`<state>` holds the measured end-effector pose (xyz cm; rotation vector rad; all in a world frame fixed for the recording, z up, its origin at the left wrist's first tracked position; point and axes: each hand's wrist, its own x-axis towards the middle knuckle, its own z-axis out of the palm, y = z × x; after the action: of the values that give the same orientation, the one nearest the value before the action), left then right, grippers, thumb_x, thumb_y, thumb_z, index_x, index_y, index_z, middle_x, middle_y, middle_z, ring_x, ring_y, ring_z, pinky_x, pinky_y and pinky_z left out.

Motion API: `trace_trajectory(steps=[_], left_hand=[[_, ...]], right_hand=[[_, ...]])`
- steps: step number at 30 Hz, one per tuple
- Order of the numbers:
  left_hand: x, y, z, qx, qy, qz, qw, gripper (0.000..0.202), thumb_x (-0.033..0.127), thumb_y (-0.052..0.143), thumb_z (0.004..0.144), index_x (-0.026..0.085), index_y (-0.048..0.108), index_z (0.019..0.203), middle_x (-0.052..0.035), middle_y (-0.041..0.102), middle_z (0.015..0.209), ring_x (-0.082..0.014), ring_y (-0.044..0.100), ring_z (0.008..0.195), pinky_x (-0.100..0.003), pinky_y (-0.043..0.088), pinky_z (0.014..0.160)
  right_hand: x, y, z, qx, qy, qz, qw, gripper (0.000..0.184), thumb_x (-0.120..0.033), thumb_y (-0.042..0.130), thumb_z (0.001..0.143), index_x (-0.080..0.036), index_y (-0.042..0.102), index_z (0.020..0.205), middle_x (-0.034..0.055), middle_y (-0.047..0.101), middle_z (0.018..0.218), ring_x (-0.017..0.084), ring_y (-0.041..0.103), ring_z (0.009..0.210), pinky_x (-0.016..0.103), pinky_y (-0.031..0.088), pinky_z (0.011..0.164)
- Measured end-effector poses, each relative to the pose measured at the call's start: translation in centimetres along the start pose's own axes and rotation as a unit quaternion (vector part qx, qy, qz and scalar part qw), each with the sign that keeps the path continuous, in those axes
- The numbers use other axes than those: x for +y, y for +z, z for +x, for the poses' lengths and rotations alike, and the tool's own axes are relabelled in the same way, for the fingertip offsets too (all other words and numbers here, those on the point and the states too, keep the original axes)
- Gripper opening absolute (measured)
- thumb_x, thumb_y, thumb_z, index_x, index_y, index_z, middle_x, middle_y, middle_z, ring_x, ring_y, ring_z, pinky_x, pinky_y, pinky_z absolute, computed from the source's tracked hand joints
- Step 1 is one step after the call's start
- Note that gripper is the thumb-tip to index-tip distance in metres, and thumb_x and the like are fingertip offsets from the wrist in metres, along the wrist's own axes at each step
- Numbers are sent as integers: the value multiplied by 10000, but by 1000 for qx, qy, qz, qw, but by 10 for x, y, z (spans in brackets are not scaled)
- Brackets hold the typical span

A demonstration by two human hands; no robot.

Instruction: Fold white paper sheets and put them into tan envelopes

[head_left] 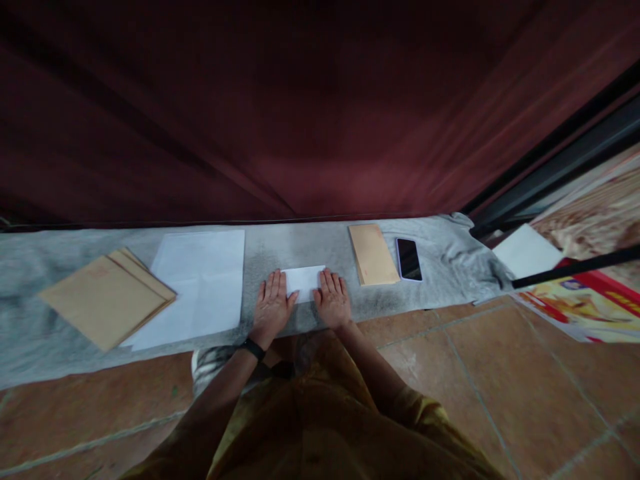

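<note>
- Golden-brown clothing (pixel 310 427) fills the space before the near edge of the cloth-covered table (pixel 300 237).
- Left hand (pixel 273 310) lies flat, fingers extended, at the left end of a white paper (pixel 305 281), roughly midway between the table's near and far edges.
- Right hand (pixel 333 301) lies flat at its right end; neither grips.
- Brown envelopes (pixel 107 303), toward the table's left end, overlap white sheets (pixel 210 280); their reddish print is unreadable.
- Right of the hands: brown envelope stack (pixel 374 257), dark-screened phone (pixel 411 260).
</note>
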<state>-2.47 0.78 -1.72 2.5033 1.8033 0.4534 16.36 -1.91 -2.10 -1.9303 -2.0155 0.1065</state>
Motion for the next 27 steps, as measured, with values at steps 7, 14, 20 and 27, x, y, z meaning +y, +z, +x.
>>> trace_trajectory(steps=[7,14,20,27], left_hand=[[-2,-1,-2,-3,-6,2,1000,689,464,262,1044,-2,340,1546,-238,388,1594,-335,296,1526,-536,250,1231],[-2,-2,-2,5,-7,-23,1000,683,461,307,1029,26,336,1555,-235,379,1598,-335,296,1527,-558,255,1230],[-1,-3,-2,3,-15,-46,999,684,457,325,1019,27,352,1549,-244,393,1587,-338,293,1528,-570,252,1230],[0,-4,-2,3,-17,-34,999,692,473,322,1020,23,356,1545,-239,391,1592,-344,308,1521,-561,242,1234]], right_hand=[[-3,-5,0,15,19,20,1000,553,-329,451,1038,-92,412,1537,152,457,1571,283,377,1451,451,277,1191],[-5,-27,4,-22,133,39,990,338,-241,506,973,-161,637,1274,145,673,1205,257,641,1052,360,484,912],[-5,-36,12,-72,192,61,977,253,-271,518,991,-174,670,1168,115,740,1031,227,723,895,301,522,785],[5,-26,14,-22,197,174,965,173,-223,564,916,-188,728,871,90,765,896,217,724,852,279,538,767]])
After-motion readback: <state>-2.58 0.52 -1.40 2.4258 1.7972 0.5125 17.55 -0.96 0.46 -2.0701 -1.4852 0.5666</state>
